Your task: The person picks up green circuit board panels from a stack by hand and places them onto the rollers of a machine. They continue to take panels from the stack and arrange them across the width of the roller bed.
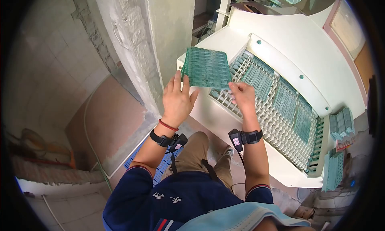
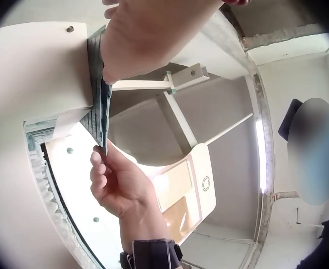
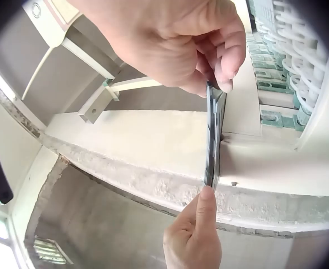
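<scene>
A thin stack of green, see-through circuit board panels (image 1: 206,67) is held up between both hands, beside the near left corner of a white roller machine. My right hand (image 1: 244,96) pinches the stack's lower right corner between thumb and fingers. Along its left edge, my left hand (image 1: 176,102) touches the stack with straight fingers, the thumb standing apart below. Both wrist views show the panels (image 2: 99,95) edge-on, their layers lying close together. In the right wrist view, a left-hand finger meets the near edge of the panels (image 3: 212,140).
White rollers (image 1: 276,130) fill the machine's bed, with green panels (image 1: 284,100) lying on them. More panels (image 1: 341,122) are stacked at its right end. A rough concrete pillar (image 1: 130,38) rises at left. A blue slatted crate (image 1: 162,167) sits low beside the person's legs.
</scene>
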The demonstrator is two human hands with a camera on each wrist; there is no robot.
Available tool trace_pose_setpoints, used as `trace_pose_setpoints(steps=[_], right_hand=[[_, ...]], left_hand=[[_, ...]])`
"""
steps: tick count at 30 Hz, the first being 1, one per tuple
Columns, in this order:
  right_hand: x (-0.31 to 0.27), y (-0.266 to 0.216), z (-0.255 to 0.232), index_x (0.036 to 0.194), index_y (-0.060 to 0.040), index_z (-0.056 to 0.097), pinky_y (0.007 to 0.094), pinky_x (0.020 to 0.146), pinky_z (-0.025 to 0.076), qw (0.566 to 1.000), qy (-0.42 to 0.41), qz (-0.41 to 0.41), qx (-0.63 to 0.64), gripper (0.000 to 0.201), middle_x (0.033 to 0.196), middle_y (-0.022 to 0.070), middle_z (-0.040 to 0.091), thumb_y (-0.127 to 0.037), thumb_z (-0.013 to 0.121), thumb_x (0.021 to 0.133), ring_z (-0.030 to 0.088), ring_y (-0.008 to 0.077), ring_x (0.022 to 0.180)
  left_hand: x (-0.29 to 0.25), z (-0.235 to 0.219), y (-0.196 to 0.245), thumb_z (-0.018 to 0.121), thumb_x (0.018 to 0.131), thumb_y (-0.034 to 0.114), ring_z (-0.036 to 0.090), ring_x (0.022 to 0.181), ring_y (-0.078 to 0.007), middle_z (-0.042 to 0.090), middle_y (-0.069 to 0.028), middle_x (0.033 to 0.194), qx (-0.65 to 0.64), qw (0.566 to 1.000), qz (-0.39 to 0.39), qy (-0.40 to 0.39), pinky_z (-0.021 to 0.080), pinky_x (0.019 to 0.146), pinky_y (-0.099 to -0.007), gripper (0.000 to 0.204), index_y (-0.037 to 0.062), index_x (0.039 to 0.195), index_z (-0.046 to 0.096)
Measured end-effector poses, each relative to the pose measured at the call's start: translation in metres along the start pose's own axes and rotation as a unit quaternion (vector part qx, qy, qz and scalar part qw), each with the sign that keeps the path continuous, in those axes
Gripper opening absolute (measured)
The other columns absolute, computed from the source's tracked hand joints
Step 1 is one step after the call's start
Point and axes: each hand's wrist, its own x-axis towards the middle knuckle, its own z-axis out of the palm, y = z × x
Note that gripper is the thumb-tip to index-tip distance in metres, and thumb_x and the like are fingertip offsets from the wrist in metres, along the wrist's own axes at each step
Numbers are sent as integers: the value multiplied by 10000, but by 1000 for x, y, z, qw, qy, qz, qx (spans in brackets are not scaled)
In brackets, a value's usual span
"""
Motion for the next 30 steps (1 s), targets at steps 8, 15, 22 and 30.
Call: trace_pose_setpoints(steps=[8,15,22,30], right_hand=[[-46,42,-52,816,50,603,205,396,419,970,35,114,213,233,601,48,548,-181,634,799,473,83,447],[-136,111,-95,832,46,594,211,399,431,921,166,106,337,181,596,57,558,-133,620,809,496,94,437],[-166,137,-94,789,32,603,199,378,416,940,217,129,230,160,594,48,564,-124,600,825,488,86,411],[-170,126,-113,758,53,609,189,373,387,960,237,102,111,185,575,31,547,-123,616,816,455,56,425]], left_hand=[[-11,-21,22,677,717,192,498,1012,-346,485,-200,1150,-125,987,95,24,434,807,-384,359,3,1005,574],[-81,25,51,480,895,212,609,821,-262,595,-148,991,-690,575,-314,-308,505,672,-323,277,-20,1022,559],[-95,62,89,460,907,249,641,711,-214,624,-202,908,-729,380,-394,-412,532,563,-273,318,-37,1000,564],[-86,68,96,502,886,224,635,609,-189,645,-155,803,-687,453,-382,-421,510,495,-249,271,-28,943,585]])
